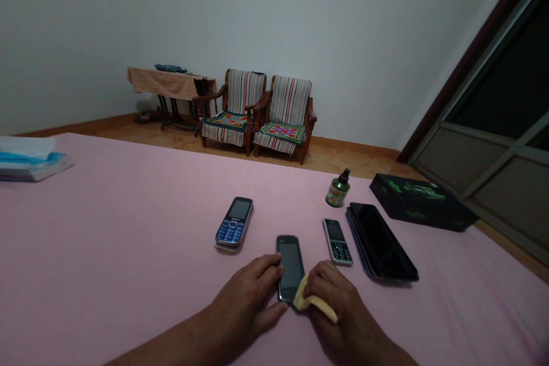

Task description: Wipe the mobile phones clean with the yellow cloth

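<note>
A dark touchscreen phone (291,266) lies face up on the pink cloth in front of me. My left hand (246,297) grips it along its left side, fingers at the edge and thumb near the bottom corner. In my right hand (337,297) a folded yellow cloth (302,297) is pinched, touching the phone's lower right corner. Left of these lies a blue keypad phone (234,229), which seems to rest on another phone. To the right is a silver and black keypad phone (337,242).
A stack of dark tablets or large phones (381,240) lies at the right, near a green spray bottle (338,190) and a black box (422,201). A blue and white packet (32,163) sits at the far left. Two wooden chairs (285,108) stand beyond the pink-covered surface (141,229).
</note>
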A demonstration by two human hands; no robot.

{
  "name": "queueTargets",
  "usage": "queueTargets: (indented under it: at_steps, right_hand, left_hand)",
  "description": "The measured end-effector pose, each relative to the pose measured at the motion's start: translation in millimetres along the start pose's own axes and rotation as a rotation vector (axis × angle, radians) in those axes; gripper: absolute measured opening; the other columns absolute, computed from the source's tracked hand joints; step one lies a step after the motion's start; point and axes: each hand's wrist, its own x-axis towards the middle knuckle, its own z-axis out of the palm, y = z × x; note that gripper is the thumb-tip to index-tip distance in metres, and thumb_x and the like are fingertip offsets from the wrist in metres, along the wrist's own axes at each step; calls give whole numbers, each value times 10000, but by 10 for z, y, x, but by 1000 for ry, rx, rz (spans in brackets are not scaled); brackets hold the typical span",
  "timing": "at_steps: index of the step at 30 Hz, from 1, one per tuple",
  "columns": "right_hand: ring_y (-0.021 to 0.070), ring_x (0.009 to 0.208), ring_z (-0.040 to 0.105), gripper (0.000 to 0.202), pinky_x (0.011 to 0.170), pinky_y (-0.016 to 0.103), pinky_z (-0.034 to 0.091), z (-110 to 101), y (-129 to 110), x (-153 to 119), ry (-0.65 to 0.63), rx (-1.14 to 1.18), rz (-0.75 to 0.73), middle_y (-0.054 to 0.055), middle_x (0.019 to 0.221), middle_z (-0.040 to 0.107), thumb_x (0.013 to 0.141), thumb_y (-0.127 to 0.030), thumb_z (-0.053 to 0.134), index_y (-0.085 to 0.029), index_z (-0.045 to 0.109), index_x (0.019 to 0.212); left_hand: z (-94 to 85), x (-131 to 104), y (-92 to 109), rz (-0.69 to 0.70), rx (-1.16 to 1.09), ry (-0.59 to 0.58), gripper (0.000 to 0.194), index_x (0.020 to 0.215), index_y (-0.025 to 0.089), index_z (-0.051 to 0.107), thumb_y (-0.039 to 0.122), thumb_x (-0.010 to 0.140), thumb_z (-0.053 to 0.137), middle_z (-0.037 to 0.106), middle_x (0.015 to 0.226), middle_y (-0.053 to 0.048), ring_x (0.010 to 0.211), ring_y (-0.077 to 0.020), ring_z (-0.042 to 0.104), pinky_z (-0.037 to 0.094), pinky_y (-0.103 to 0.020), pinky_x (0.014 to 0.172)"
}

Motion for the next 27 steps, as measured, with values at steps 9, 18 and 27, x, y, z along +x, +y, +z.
queueTargets:
  at_steps: [9,18,27]
  right_hand:
    - [202,797,563,202,702,311,443,84,237,567,305,-150,129,46,817,595,825,-12,546,-186,648,811]
    - [201,899,521,310,760,283,426,268,186,754,108,-272,88,49,887,592,782,52,547,-205,709,845]
    - [258,852,508,266,723,347,400,158,239,656,194,-363,228,99,810,581,770,71,524,-151,660,715]
  left_hand:
    - [2,-18,-23,13,20,-13,496,1279,208,533,155,805,671,530,1377,-131,1233,-277,538,469,-413,1044]
    - [-47,33,31,-16,11,-88,478,1253,143,557,149,798,701,575,1312,-131,1198,-254,549,457,-357,1052]
    - [-60,58,60,-5,16,-80,463,1236,172,560,132,792,686,581,1292,-124,1173,-257,562,479,-369,1023]
